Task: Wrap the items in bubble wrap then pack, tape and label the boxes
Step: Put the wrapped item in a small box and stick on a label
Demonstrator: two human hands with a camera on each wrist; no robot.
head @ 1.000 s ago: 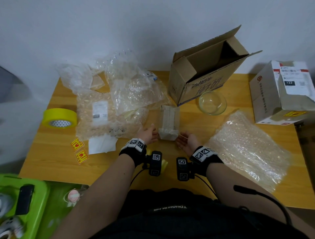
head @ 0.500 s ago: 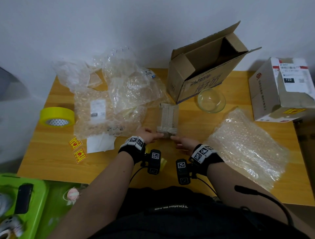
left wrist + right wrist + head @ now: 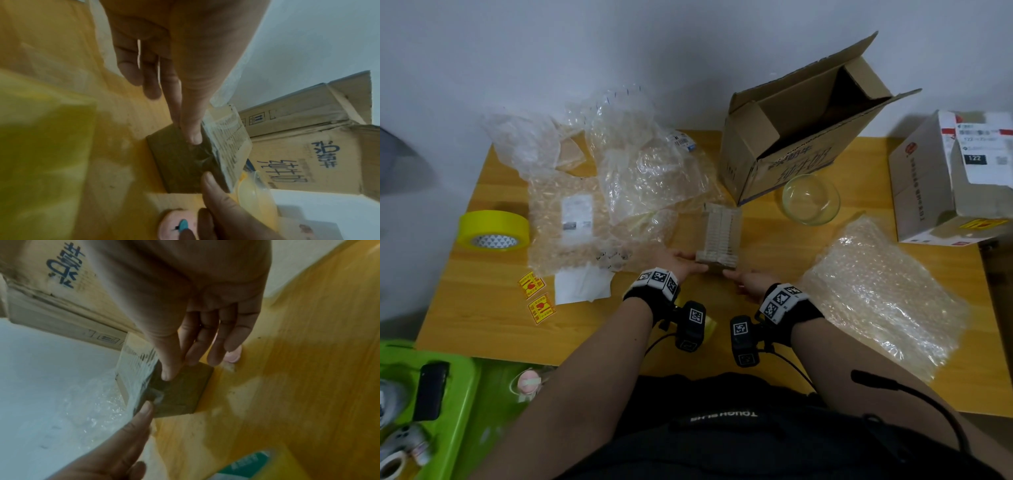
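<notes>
A small flat pack (image 3: 722,233) in clear film, with a brown cardboard end, lies mid-table. My left hand (image 3: 688,262) touches its near-left corner. My right hand (image 3: 739,277) touches its near-right corner. In the left wrist view one straight digit of my left hand (image 3: 172,116) presses on the pack's brown end (image 3: 180,162); the other fingers hang relaxed. In the right wrist view my right hand (image 3: 191,368) has its thumb on the same brown end (image 3: 180,394), fingers extended. An open brown box (image 3: 791,137) lies on its side behind the pack. A bubble wrap sheet (image 3: 876,294) lies at the right.
A glass bowl (image 3: 810,198) sits by the brown box. Crumpled bubble wrap (image 3: 640,178) covers the left back of the table. A yellow tape roll (image 3: 494,230) and red-yellow stickers (image 3: 536,294) lie at the left. A white labelled box (image 3: 955,181) stands far right.
Both hands have closed in from the pack's sides onto its near end. The right hand turned from palm-up to fingers laid on the end.
</notes>
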